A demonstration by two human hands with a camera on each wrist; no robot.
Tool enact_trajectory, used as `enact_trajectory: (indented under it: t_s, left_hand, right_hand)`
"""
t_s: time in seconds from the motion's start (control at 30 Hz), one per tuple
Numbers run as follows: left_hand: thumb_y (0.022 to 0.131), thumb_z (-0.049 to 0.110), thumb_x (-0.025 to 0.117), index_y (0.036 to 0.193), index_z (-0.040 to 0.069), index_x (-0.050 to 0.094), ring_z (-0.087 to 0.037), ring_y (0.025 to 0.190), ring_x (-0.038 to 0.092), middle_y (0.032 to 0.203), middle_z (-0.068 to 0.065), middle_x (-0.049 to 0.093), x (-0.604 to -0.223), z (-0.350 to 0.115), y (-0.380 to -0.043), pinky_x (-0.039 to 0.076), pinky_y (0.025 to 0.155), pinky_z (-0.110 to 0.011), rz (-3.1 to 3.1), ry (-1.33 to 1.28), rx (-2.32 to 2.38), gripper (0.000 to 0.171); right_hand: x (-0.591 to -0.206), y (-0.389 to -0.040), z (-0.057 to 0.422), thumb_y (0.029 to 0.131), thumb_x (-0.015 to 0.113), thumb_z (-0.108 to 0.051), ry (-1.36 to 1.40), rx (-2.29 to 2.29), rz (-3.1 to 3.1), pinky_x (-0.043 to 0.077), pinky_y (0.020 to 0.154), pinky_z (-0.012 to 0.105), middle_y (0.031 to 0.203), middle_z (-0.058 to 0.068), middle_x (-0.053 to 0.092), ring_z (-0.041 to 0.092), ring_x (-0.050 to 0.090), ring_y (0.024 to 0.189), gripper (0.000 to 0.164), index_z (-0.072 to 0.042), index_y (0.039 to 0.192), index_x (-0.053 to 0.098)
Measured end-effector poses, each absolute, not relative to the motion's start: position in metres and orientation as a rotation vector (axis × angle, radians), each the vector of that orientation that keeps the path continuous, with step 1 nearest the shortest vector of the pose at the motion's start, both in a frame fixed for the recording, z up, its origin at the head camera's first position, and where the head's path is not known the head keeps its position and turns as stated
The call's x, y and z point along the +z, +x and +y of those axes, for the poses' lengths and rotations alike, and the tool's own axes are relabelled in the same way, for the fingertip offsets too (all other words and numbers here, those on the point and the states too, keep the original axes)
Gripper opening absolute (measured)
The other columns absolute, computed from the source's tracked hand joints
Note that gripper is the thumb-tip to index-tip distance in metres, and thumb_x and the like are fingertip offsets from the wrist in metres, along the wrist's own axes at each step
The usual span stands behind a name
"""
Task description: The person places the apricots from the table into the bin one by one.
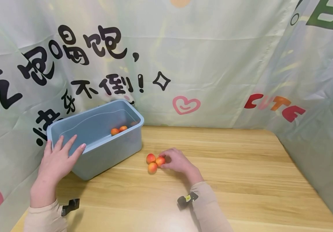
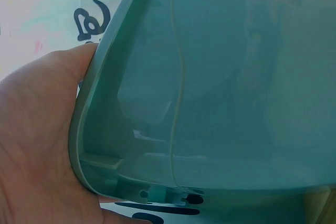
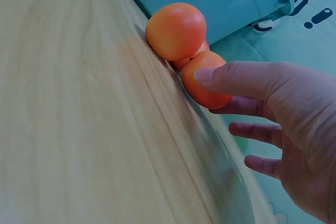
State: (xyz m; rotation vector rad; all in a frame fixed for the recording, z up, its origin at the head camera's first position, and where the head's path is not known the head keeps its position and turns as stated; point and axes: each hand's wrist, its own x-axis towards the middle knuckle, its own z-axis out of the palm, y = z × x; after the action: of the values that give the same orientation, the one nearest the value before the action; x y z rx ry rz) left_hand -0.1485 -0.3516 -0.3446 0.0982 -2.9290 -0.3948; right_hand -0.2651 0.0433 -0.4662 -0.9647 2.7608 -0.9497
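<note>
My right hand (image 1: 178, 160) pinches a small orange-red apricot (image 3: 205, 90) between thumb and forefinger, low over the wooden table. Two more apricots sit right beside it, one behind (image 1: 150, 158) and one nearer (image 1: 152, 168). In the right wrist view the rear one is mostly hidden. At the left stands a blue-grey plastic bin (image 1: 111, 153), set at an angle. Against its near left end rests my left hand (image 1: 54, 162), fingers spread and fairly straight, thumb at the rim in the left wrist view. Inside the bin lie apricots (image 1: 115, 131) near the right end.
A pale printed cloth (image 1: 213, 64) hangs close behind the bin and along both sides of the wooden table (image 1: 242, 167). The tabletop's right edge runs diagonally toward the front.
</note>
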Motion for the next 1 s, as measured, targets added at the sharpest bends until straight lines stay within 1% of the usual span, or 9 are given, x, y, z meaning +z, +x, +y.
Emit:
enact_trajectory:
  t_s: [0.13,0.3,0.43,0.67,0.77,0.93,1.0]
  left_hand:
    - [0.101,0.06,0.028,0.154,0.007,0.024,-0.059,0.143,-0.002,0.152,-0.042,0.016,-0.344,-0.351,-0.148,-0.008,0.117,-0.066,-2.928,0.096,-0.393,0.076]
    - [0.1,0.06,0.028,0.155,0.007,0.024,-0.059,0.143,-0.005,0.152,-0.042,0.015,-0.343,-0.35,-0.148,-0.008,0.117,-0.067,-2.932,0.1,-0.4,0.076]
    - [0.1,0.06,0.027,0.155,0.007,0.023,-0.059,0.143,-0.006,0.152,-0.042,0.014,-0.344,-0.35,-0.147,-0.008,0.117,-0.067,-2.934,0.102,-0.402,0.076]
    - [0.1,0.061,0.028,0.155,0.008,0.023,-0.06,0.142,-0.008,0.152,-0.042,0.014,-0.344,-0.35,-0.146,-0.006,0.116,-0.069,-2.931,0.115,-0.416,0.076]
    - [0.1,0.061,0.028,0.155,0.008,0.023,-0.06,0.142,-0.008,0.152,-0.042,0.013,-0.345,-0.351,-0.146,-0.005,0.115,-0.07,-2.933,0.119,-0.415,0.076]
    - [0.1,0.061,0.027,0.155,0.008,0.022,-0.06,0.142,-0.007,0.153,-0.042,0.013,-0.345,-0.351,-0.146,-0.006,0.116,-0.069,-2.937,0.112,-0.407,0.076]
    - [0.1,0.061,0.027,0.155,0.008,0.022,-0.06,0.142,-0.006,0.153,-0.042,0.012,-0.345,-0.351,-0.146,-0.006,0.116,-0.069,-2.937,0.107,-0.404,0.076]
  right_hand:
    - [-0.466,-0.267,0.045,0.082,0.078,-0.028,-0.988,-0.939,2.807,0.042,0.105,0.045,0.119,0.001,0.069,0.022,0.055,0.115,0.041,-0.015,0.12,0.068]
    - [-0.458,-0.267,0.047,0.082,0.078,-0.027,-1.001,-1.003,2.865,0.042,0.105,0.045,0.114,0.002,0.069,0.023,0.056,0.114,0.042,-0.013,0.119,0.067]
    - [-0.452,-0.266,0.048,0.082,0.078,-0.027,-0.974,-1.034,2.895,0.042,0.106,0.046,0.116,0.001,0.068,0.023,0.055,0.117,0.042,-0.013,0.12,0.067]
    - [-0.445,-0.265,0.045,0.085,0.076,-0.03,-0.977,-1.023,2.964,0.041,0.107,0.045,0.121,-0.001,0.067,0.021,0.053,0.119,0.042,-0.017,0.124,0.065]
    - [-0.441,-0.264,0.043,0.085,0.076,-0.028,-0.994,-1.051,2.983,0.04,0.109,0.046,0.123,-0.001,0.067,0.021,0.054,0.119,0.042,-0.017,0.124,0.065]
    - [-0.435,-0.262,0.037,0.083,0.077,-0.022,-1.029,-1.12,3.0,0.041,0.107,0.048,0.121,0.001,0.067,0.023,0.054,0.118,0.042,-0.017,0.123,0.065]
    - [-0.433,-0.262,0.034,0.083,0.077,-0.023,-1.047,-1.118,3.019,0.041,0.107,0.048,0.121,0.001,0.067,0.023,0.054,0.118,0.042,-0.016,0.123,0.066]
